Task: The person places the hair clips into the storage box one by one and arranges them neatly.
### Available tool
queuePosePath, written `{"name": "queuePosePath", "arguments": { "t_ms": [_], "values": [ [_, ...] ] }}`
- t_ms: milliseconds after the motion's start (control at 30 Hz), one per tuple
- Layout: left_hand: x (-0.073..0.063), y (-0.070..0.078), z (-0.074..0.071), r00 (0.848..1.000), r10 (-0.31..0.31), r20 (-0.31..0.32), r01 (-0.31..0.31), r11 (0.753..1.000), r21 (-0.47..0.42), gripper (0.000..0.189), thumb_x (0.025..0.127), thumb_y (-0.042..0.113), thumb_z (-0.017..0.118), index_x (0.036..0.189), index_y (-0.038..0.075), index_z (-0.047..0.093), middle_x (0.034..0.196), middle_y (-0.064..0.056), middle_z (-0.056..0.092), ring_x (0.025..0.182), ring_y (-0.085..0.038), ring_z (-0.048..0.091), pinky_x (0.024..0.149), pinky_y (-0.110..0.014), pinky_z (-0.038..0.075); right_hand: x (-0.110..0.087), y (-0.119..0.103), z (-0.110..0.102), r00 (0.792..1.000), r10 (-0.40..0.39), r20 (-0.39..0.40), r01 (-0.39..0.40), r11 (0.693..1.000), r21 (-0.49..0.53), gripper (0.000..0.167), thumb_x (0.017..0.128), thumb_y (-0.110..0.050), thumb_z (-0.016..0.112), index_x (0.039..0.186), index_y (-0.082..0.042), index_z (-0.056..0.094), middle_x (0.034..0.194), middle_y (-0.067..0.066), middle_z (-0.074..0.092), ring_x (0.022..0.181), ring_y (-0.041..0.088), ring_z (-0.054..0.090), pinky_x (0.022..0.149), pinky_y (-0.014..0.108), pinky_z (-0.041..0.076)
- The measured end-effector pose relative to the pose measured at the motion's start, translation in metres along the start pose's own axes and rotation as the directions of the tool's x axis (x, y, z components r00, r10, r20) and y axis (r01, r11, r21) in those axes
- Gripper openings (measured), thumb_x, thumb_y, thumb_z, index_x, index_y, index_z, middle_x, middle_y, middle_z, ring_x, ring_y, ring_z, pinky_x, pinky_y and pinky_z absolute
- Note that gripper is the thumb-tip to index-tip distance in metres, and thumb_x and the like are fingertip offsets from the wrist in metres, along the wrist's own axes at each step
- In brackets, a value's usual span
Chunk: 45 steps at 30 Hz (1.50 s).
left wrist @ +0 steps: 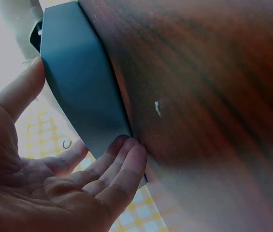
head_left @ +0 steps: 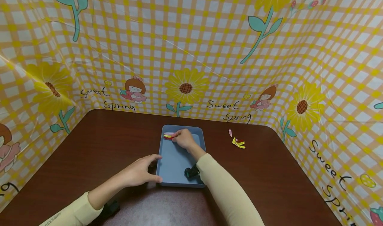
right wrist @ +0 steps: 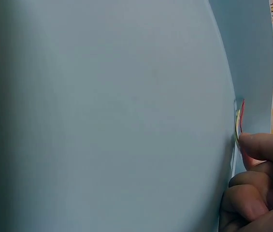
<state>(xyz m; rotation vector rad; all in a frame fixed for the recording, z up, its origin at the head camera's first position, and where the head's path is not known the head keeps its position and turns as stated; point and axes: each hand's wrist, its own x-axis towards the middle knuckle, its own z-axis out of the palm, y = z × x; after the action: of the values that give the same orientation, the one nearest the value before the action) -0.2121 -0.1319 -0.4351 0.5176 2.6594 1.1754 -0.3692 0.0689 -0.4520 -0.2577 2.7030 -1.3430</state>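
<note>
A blue-grey rectangular tray [head_left: 176, 159] lies on the table in front of me. Inside its far left corner sits a row of slim, colourful snap hair clips [head_left: 168, 134], pink, yellow and red. My right hand [head_left: 184, 139] reaches over the tray and pinches a red hair clip [right wrist: 242, 111] at that row, close to the wall; the fingers partly hide it. At the tray's left side is my left hand [head_left: 139, 169], its thumb at the rim and its fingertips touching the outer wall, as the left wrist view shows.
To the right of the tray lies a loose pile of yellow and red hair clips [head_left: 238, 143], with a single pink clip [head_left: 230, 133] just behind it. A checked, sunflower-printed cloth [head_left: 185, 59] walls the dark wooden table [head_left: 269, 179] at the back and sides.
</note>
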Motion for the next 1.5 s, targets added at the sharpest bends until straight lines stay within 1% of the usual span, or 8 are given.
{"name": "queuePosePath", "arguments": {
  "t_ms": [133,300,700,800,1067,1300,1500],
  "values": [
    [-0.0003,0.0010,-0.0006,1.000,-0.006,0.001,0.006,1.000,0.003,0.080,0.081,0.039,0.085,0.145,0.007,0.050,0.147,-0.014,0.053,0.132,-0.034,0.053,0.106,-0.056,0.044,-0.0007,-0.0016,0.0012,1.000,-0.007,-0.012,0.007,1.000,-0.014,0.007,0.092,-0.009,0.071,0.093,-0.003,0.076,0.109,0.014,0.071,0.091,0.023,0.058,0.073,0.030,0.045],
    [-0.0005,0.0021,-0.0020,1.000,0.001,0.002,-0.001,1.000,0.007,0.079,0.081,0.039,0.085,0.145,0.007,0.051,0.147,-0.014,0.053,0.132,-0.034,0.053,0.106,-0.056,0.043,0.0010,-0.0017,0.0036,1.000,-0.009,-0.028,0.008,0.999,-0.035,0.006,0.090,-0.008,0.073,0.093,-0.004,0.076,0.108,0.013,0.072,0.089,0.022,0.059,0.073,0.029,0.045],
    [-0.0017,0.0034,-0.0018,1.000,-0.008,-0.003,0.008,1.000,0.003,0.079,0.080,0.038,0.086,0.144,0.008,0.052,0.146,-0.014,0.054,0.130,-0.035,0.054,0.105,-0.056,0.044,-0.0006,-0.0004,0.0054,0.999,0.003,-0.042,-0.005,1.000,-0.030,0.008,0.092,-0.008,0.071,0.096,-0.004,0.076,0.113,0.014,0.070,0.096,0.025,0.059,0.079,0.035,0.049],
    [-0.0020,0.0038,-0.0022,1.000,-0.003,-0.001,0.003,1.000,0.006,0.079,0.080,0.038,0.085,0.144,0.008,0.051,0.147,-0.015,0.053,0.131,-0.035,0.054,0.105,-0.057,0.044,-0.0008,-0.0007,0.0052,0.999,0.004,-0.045,-0.005,1.000,-0.028,0.007,0.091,-0.008,0.072,0.096,-0.005,0.076,0.112,0.014,0.070,0.095,0.025,0.060,0.079,0.034,0.049],
    [-0.0023,0.0048,-0.0021,1.000,-0.015,-0.003,0.015,1.000,0.001,0.079,0.080,0.038,0.086,0.144,0.008,0.051,0.147,-0.014,0.053,0.131,-0.034,0.054,0.105,-0.056,0.044,-0.0010,-0.0012,0.0043,0.999,-0.003,-0.050,0.002,0.999,-0.033,0.008,0.089,-0.006,0.074,0.096,-0.004,0.076,0.112,0.014,0.070,0.094,0.024,0.060,0.077,0.033,0.048],
    [-0.0025,0.0051,-0.0022,1.000,-0.015,-0.004,0.015,1.000,0.002,0.079,0.080,0.038,0.086,0.145,0.007,0.051,0.147,-0.014,0.053,0.132,-0.034,0.054,0.105,-0.056,0.044,0.0004,0.0012,0.0049,0.999,0.000,-0.050,-0.001,1.000,-0.016,0.009,0.091,-0.005,0.071,0.099,-0.003,0.074,0.116,0.015,0.069,0.099,0.027,0.060,0.084,0.038,0.051],
    [-0.0027,0.0056,-0.0025,1.000,-0.010,0.002,0.010,1.000,0.003,0.080,0.081,0.038,0.085,0.145,0.006,0.050,0.146,-0.015,0.053,0.131,-0.035,0.054,0.105,-0.056,0.044,0.0005,0.0017,0.0052,0.998,0.007,-0.067,-0.007,1.000,-0.008,0.008,0.091,-0.004,0.070,0.098,-0.002,0.074,0.117,0.017,0.069,0.099,0.028,0.060,0.079,0.034,0.052]
  ]
}}
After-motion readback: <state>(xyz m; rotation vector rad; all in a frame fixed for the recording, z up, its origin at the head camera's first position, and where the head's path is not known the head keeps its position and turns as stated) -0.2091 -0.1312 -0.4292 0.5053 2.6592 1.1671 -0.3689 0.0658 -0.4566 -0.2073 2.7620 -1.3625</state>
